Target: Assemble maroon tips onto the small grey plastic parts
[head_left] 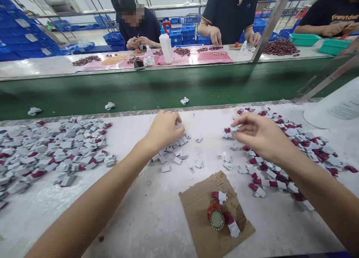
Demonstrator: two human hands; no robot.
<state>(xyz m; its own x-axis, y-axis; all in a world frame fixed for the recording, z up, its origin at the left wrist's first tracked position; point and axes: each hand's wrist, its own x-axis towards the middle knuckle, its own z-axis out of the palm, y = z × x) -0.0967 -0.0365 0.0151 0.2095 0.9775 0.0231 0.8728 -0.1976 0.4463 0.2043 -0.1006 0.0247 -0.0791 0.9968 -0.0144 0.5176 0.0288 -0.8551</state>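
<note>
My left hand is curled above a small heap of grey plastic pieces in the middle of the table. Its fingertips point down and away, so whatever they pinch is hidden. To the right, my right hand pinches a small grey plastic piece between thumb and fingers, at the edge of a spread of grey-and-maroon pieces. Nearer me, a cardboard sheet lies flat. On it are a red-rimmed bottle cap and two grey-and-maroon pieces.
A large pile of grey and maroon pieces covers the left side. Beyond the table edge runs a green conveyor belt carrying a few pieces. A white container stands at right. Across the belt, several people work beside a white bottle.
</note>
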